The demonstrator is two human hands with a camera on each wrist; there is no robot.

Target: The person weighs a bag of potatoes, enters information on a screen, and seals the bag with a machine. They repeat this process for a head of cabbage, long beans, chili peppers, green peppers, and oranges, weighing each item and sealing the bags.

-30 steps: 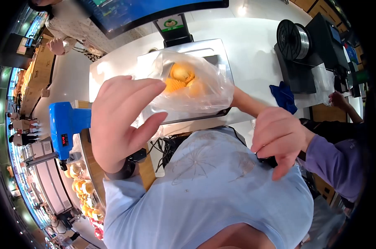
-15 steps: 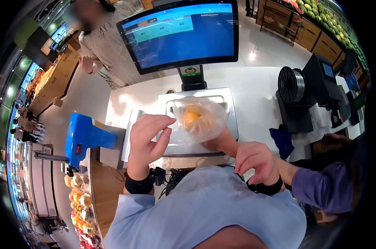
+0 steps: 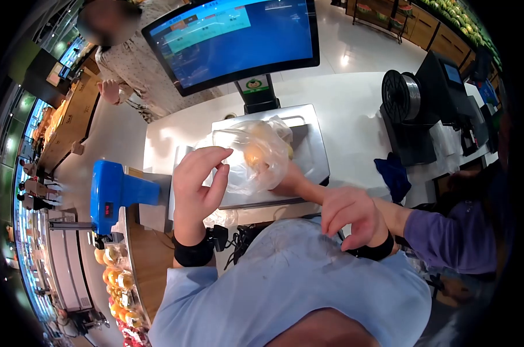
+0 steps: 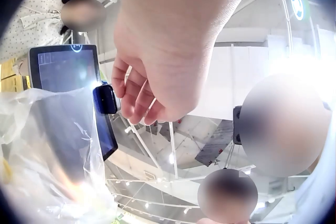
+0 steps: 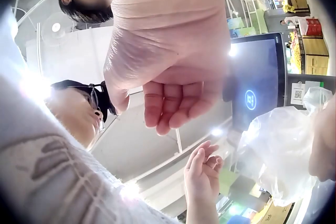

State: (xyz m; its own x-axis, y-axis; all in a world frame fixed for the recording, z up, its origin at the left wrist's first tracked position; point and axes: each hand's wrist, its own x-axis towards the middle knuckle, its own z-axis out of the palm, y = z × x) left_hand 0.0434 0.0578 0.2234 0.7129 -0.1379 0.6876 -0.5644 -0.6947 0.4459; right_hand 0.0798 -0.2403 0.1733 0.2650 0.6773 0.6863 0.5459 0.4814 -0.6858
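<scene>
My left hand hovers at the left of the metal scale, fingers loosely bent and nothing in them. Beside it, a clear plastic bag with yellow-orange fruit lies on the scale plate. Another person's hand, reaching in from the right, is at the bag, its fingers partly hidden behind the plastic. Over that person's forearm hangs my right hand, loosely curled and holding nothing. Seen from the right wrist, the fingers droop with bare palm showing.
Behind the scale stands a tilted screen. A blue device is at the left, with packed fruit below it. To the right are a blue cloth, a spool and a black machine. A person stands across the counter.
The other person's hand has shifted the bag leftward on the scale, and the bag has turned. My head view has tilted up, showing more screen. My two hands keep their loose pose.
</scene>
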